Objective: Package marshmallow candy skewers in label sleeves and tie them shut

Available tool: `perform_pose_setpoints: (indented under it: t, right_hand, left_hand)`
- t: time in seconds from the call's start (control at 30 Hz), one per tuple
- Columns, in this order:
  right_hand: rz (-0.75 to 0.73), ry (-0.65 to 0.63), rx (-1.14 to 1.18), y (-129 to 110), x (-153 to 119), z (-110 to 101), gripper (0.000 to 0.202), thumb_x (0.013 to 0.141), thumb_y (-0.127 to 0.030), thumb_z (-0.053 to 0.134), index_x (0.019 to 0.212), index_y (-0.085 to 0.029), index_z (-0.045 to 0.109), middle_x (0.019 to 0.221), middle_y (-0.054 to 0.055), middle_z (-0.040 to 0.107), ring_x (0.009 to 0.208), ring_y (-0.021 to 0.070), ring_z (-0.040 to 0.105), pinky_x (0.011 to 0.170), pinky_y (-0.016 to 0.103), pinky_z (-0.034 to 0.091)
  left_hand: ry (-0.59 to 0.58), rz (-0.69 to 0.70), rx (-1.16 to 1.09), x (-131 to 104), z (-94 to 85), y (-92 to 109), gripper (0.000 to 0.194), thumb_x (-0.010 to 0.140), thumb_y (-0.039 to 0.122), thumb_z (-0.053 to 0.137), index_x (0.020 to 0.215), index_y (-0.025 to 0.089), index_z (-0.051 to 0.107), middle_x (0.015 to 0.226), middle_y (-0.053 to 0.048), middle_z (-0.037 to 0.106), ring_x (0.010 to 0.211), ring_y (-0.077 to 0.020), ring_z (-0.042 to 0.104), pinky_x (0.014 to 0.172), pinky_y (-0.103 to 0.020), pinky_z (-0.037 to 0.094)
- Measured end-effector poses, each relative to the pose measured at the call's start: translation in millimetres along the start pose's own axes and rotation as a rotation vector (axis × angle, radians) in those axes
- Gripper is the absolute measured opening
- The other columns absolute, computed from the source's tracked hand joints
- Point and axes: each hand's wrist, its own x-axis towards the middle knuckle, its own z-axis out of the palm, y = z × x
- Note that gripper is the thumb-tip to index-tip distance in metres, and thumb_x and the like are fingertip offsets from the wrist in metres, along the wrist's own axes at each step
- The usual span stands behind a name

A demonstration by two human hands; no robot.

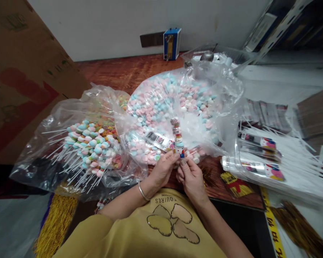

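Close in front of my shirt, both hands grip the lower end of a clear printed candy bag (179, 138) that stands upright with colourful sweets inside. My left hand (164, 167), with a bangle at the wrist, pinches it from the left. The thumb and fingers of my right hand (190, 175) are closed on its bottom end, partly hiding it. Behind them lies a big clear plastic sack (148, 107) of pink, blue and white candies. An empty-looking printed bag (159, 140) rests on that sack, just left of the held one.
Finished-looking candy sticks (93, 143) lie on crumpled plastic at the left. On the right are white sticks (298, 161), printed bags (261, 169) and a packet of gold twist ties (237, 184). A cardboard box (29, 46) rises at the left; a blue box (172, 43) stands by the wall.
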Motion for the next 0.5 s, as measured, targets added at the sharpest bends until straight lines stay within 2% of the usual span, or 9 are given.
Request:
perform_pose_setpoints:
  t: [0.1,0.2,0.27,0.37,0.43,0.5]
  right_hand:
    - [0.009,-0.037,-0.009,0.4,-1.0,-1.5,0.035,0.091,-0.055,0.07,0.084,-0.022,0.058,0.053,-0.012,0.034,0.042,0.0047,0.025,0.04,0.018,0.025]
    - [0.027,-0.085,-0.043,-1.2,-2.8,0.1,0.037,0.092,-0.055,0.068,0.082,-0.022,0.057,0.053,-0.011,0.035,0.041,0.0049,0.027,0.04,0.018,0.027]
    - [0.019,-0.085,-0.108,-3.8,-4.3,1.9,0.038,0.093,-0.055,0.066,0.08,-0.022,0.054,0.054,-0.01,0.04,0.041,0.0055,0.032,0.041,0.019,0.029]
    - [-0.06,0.005,-0.262,-8.0,-6.6,4.8,0.031,0.098,-0.052,0.06,0.092,-0.022,0.058,0.066,-0.005,0.055,0.049,0.0085,0.047,0.048,0.022,0.039]
    - [-0.163,0.096,-0.365,-9.4,-6.7,7.2,0.03,0.098,-0.05,0.06,0.111,-0.023,0.059,0.08,-0.002,0.062,0.06,0.0119,0.056,0.057,0.025,0.047]
    - [-0.274,0.195,-0.451,-9.3,-4.2,9.7,0.033,0.096,-0.049,0.063,0.115,-0.023,0.059,0.089,0.002,0.065,0.074,0.0156,0.06,0.066,0.028,0.05]
  left_hand:
    - [-0.002,-0.011,-0.084,2.6,0.2,13.2,0.041,0.072,0.05,0.087,0.078,0.011,0.074,0.077,-0.007,0.071,0.067,-0.0121,0.061,0.067,-0.024,0.05]
    - [0.066,-0.043,-0.091,3.4,0.8,16.7,0.042,0.061,0.043,0.095,0.071,0.01,0.071,0.068,-0.003,0.067,0.057,-0.0088,0.057,0.057,-0.021,0.047]
    - [0.101,-0.054,-0.095,3.7,1.7,13.6,0.042,0.059,0.042,0.096,0.073,0.012,0.07,0.063,-0.001,0.065,0.05,-0.0077,0.053,0.049,-0.02,0.043]
    - [0.14,-0.02,-0.089,5.5,3.8,6.5,0.04,0.062,0.044,0.093,0.075,0.014,0.07,0.062,0.001,0.064,0.045,-0.0074,0.049,0.043,-0.02,0.04]
    - [0.199,0.07,-0.063,6.6,5.4,2.0,0.037,0.062,0.042,0.094,0.075,0.015,0.072,0.067,0.001,0.066,0.052,-0.0079,0.053,0.05,-0.02,0.044]
    - [0.244,0.155,0.013,6.2,6.4,-1.7,0.032,0.061,0.038,0.095,0.073,0.015,0.075,0.07,0.001,0.068,0.064,-0.0092,0.056,0.062,-0.02,0.048]
